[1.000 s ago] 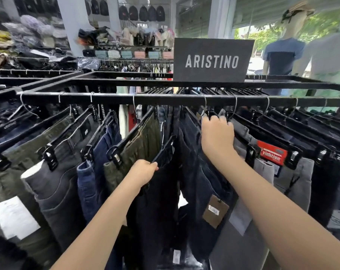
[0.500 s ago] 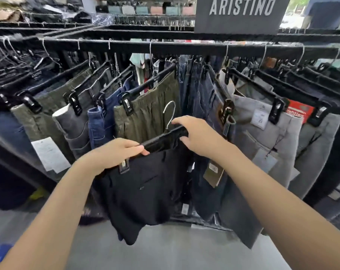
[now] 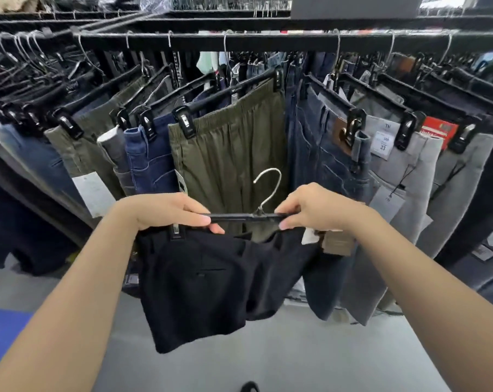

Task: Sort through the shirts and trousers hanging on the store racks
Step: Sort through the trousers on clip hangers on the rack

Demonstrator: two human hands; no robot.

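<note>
I hold a black clip hanger (image 3: 243, 217) level in front of me, off the rack, its metal hook pointing up. A pair of black trousers (image 3: 205, 281) hangs folded from it. My left hand (image 3: 166, 212) grips the hanger's left end above the clip. My right hand (image 3: 313, 206) pinches its right end. Behind them the black rack rail (image 3: 268, 41) carries olive trousers (image 3: 234, 154), blue jeans (image 3: 152, 162), dark denim jeans (image 3: 321, 154) and grey trousers (image 3: 415, 176).
More trousers on clip hangers fill the rail to the left (image 3: 27, 142) and right (image 3: 471, 154). A second rail with hangers runs behind. Grey floor (image 3: 282, 349) lies below, with a blue patch (image 3: 2, 329) at the lower left.
The black trousers came off the rail and down toward me. My right hand moved from the rail to the hanger's right end, and the view tilted downward.
</note>
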